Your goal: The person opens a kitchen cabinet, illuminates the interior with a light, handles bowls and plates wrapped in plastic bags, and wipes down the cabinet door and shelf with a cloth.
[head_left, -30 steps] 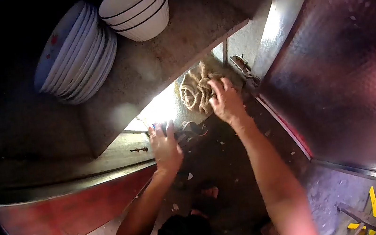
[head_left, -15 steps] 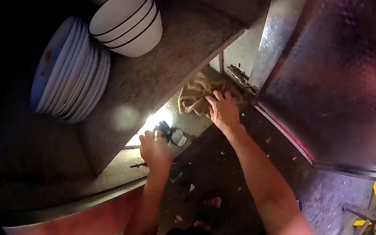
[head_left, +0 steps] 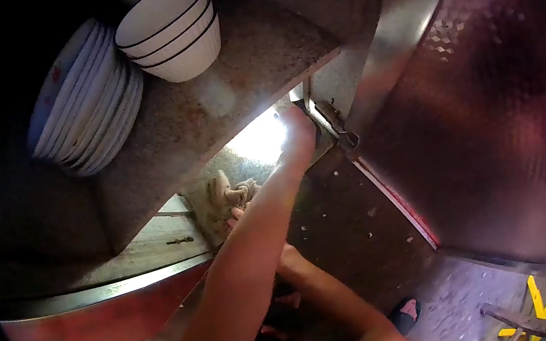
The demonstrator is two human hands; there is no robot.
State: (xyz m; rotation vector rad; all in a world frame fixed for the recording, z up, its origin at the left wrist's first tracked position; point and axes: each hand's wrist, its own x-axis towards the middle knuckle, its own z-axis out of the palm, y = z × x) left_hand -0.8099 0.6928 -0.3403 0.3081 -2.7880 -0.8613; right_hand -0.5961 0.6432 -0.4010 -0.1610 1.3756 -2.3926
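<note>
Inside, the cupboard holds plates, bowls and cloth the right fingers grip, hold unclear for the left hand.

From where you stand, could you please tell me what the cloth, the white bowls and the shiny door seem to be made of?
The cloth looks like soft, matt fabric, bunched into folds. The white bowls are probably glazed ceramic, by their pale, ribbed walls, though plastic is possible. The shiny door seems metal-faced, from its patterned sheen; coated board can't be ruled out.
</note>
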